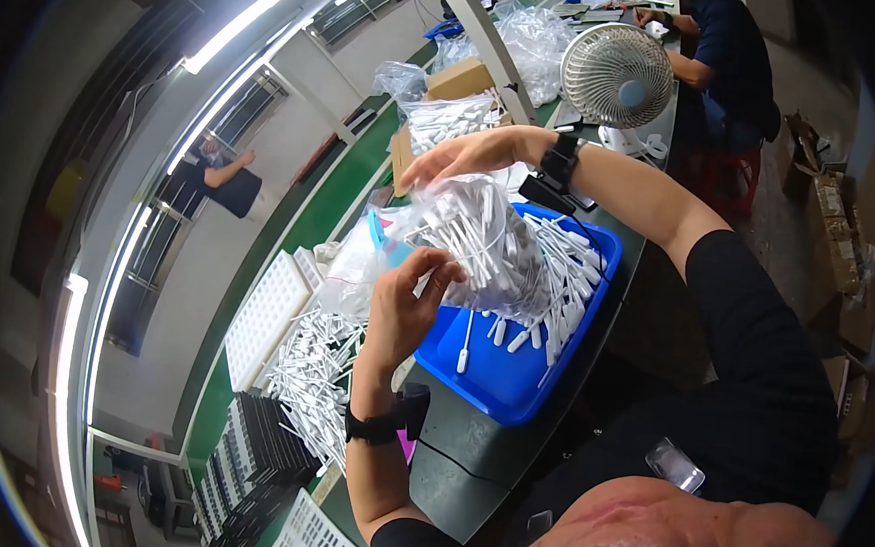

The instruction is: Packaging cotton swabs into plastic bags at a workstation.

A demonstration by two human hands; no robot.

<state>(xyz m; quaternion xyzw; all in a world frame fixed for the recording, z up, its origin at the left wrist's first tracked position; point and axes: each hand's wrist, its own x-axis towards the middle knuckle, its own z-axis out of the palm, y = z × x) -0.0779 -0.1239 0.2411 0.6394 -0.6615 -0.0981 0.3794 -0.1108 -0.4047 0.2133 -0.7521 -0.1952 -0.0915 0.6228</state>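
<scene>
A clear plastic bag [480,241] full of small white stick-shaped parts is held over a blue tray [496,377]. My left hand [407,307] grips the bag's near lower edge. The bag's far top edge is pinched by my right hand [462,155]. Several white parts [557,281] lie spilled in the tray beneath the bag. Both wrists wear black bands.
A heap of white parts [313,371] lies left of the tray, beside white grid trays [267,315] and black trays [250,468]. Farther off stand a desk fan [616,76], a cardboard box [459,77] and more bags. Another person [727,51] sits beyond the fan.
</scene>
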